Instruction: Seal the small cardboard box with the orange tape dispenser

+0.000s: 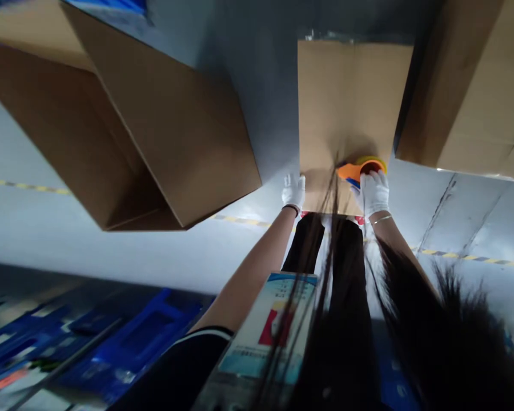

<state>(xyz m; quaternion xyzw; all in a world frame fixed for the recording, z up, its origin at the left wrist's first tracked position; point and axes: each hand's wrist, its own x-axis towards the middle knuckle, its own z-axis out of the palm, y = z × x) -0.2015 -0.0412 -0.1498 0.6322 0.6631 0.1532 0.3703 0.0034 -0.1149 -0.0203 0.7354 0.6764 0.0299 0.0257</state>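
I am bent far over, looking down past my legs at a flat brown cardboard box [346, 97] on the grey floor. My left hand [293, 191], in a white glove, rests on the box's near left edge. An orange and yellow tape dispenser [360, 168] is gripped by my gloved right hand [374, 193] and pressed onto the near end of the box, close to its middle seam. Loose dark hair hangs in front of the camera and hides part of the box's near edge.
A large open cardboard box [154, 125] stands at the left, another cardboard box [475, 85] at the right. Yellow-black floor tape [466, 257] crosses the floor. Blue crates [145, 337] lie behind me, and a badge card [274, 325] dangles from my chest.
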